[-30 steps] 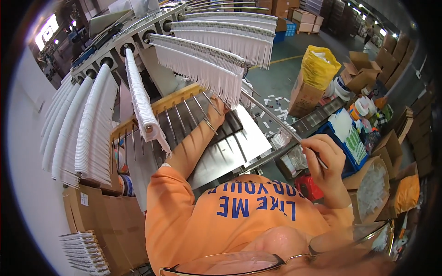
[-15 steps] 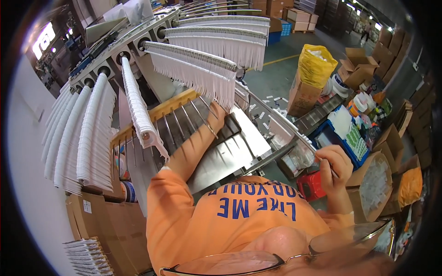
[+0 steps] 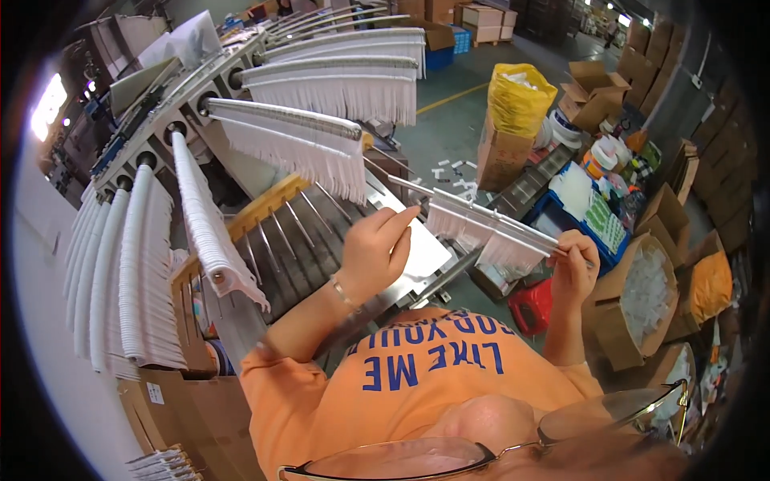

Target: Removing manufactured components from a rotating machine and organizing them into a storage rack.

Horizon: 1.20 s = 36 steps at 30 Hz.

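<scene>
A thin metal rod [image 3: 513,232] carries a row of small white plastic pieces [image 3: 481,234] hanging like a fringe. My right hand [image 3: 573,271] grips its right end, level with my chest. My left hand [image 3: 377,250] reaches across, and its fingertips pinch the rod at the left end of the white row. The rod is held above a slatted metal chute [image 3: 301,240] with a yellow wooden rim. Below is my orange shirt [image 3: 417,385] with blue lettering.
Long machine arms [image 3: 297,128] loaded with white fringe pieces fan out to the left and above the chute. On the right floor stand cardboard boxes [image 3: 642,305], a yellow bag [image 3: 520,96], a blue crate [image 3: 593,216] and a red stool [image 3: 533,306].
My left hand has lifted off the chute and come to the rod. The rod now carries a row of white pieces and sits higher, across my front.
</scene>
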Tool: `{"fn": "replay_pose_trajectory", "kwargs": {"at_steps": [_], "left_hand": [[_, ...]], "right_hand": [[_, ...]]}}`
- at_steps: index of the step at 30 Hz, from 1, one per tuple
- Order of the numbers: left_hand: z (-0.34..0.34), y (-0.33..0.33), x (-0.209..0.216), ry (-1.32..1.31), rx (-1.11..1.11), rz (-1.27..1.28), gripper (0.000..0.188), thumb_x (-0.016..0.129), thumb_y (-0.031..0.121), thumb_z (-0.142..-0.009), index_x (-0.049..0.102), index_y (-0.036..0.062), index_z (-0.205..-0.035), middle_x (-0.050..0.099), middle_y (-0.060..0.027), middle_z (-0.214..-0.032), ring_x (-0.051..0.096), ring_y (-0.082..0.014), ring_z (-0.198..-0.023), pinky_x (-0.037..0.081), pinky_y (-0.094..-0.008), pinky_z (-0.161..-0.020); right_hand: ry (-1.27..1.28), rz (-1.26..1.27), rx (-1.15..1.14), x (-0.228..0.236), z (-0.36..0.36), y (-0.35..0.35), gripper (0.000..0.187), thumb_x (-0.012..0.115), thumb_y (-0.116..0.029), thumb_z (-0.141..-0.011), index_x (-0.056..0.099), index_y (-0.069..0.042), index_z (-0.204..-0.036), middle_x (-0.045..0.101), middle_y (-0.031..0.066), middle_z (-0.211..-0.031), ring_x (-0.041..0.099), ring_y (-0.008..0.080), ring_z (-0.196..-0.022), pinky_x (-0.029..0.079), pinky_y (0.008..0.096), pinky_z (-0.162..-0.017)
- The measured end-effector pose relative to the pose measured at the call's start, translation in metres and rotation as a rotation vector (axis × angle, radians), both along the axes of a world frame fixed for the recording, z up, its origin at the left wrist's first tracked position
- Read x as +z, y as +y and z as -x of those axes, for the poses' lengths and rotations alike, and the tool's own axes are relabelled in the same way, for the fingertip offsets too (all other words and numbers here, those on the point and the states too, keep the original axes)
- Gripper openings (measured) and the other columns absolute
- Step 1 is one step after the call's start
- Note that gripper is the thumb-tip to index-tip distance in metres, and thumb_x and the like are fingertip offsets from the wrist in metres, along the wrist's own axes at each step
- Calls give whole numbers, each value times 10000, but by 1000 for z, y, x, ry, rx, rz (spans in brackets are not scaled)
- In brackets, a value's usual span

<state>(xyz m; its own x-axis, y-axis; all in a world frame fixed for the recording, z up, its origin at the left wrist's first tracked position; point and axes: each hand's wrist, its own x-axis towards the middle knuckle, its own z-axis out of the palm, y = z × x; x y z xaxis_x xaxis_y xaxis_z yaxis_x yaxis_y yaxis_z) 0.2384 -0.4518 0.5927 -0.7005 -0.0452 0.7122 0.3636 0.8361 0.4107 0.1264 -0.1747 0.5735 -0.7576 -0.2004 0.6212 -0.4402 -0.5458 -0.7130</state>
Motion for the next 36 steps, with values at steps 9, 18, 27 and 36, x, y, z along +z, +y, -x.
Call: {"fn": "replay_pose_trajectory", "kwargs": {"at_steps": [9,18,27,36], "left_hand": [[-44,-4,46,-33,-127,255,180,664,98,-660,623,46,-828,576,-48,-841,519,-239,-822,386,-359,-759],[-169,-23,31,-315,377,234,172,567,6,-735,577,14,-906,567,-137,-853,528,-322,-794,427,-369,-701],[-194,-128,-71,-415,841,346,94,581,117,-753,552,43,-804,535,-151,-808,499,-351,-756,397,-434,-676],[-303,-216,-123,465,153,-1250,335,508,130,-835,492,-2,-1143,533,-137,-1085,527,-231,-990,427,-325,-855]], "right_hand": [[45,23,342,-11,-25,-47,141,451,-119,-837,515,-3,-790,483,99,-721,445,159,-582,357,267,-545],[-73,35,597,-35,-35,-95,167,486,-159,-832,516,-7,-770,483,96,-689,455,154,-563,368,266,-546],[799,-735,117,-61,4,-258,136,647,-96,-733,534,-22,-748,535,85,-749,545,246,-632,430,313,-555],[220,-666,193,-52,77,-242,273,580,-257,-821,584,2,-907,595,82,-884,581,208,-747,430,276,-660]]}}
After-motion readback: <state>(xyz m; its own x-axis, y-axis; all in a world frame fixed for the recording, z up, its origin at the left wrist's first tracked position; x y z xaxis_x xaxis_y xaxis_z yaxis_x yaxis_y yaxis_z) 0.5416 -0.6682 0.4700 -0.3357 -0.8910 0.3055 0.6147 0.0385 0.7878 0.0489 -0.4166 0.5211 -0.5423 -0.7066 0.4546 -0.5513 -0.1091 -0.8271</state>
